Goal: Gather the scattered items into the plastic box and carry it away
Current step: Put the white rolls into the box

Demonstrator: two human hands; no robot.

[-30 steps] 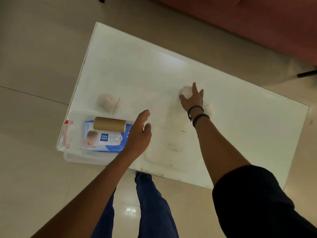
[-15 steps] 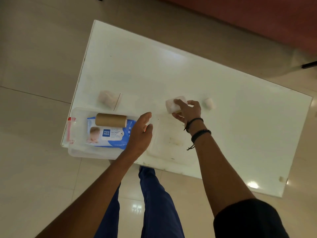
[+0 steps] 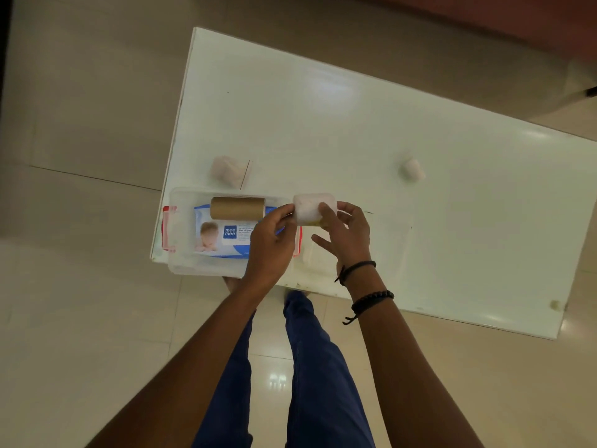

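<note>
Over the plastic box's (image 3: 176,221) right end, both hands — left hand (image 3: 269,242), right hand (image 3: 344,232) — grip one white block (image 3: 310,206); cardboard tube (image 3: 237,207) lies inside.

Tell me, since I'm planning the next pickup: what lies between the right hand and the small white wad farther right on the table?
Nothing: in the head view only bare white table separates the right hand from the small white wad.

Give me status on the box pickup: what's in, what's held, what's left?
Done: the brown cardboard tube and blue wet-wipes pack lie in the clear plastic box. In hand: the right hand and left hand both hold a white rounded block at the box's right end. Left: a small white bundle and a pale wrapped packet on the white table; box not carried off.
</note>
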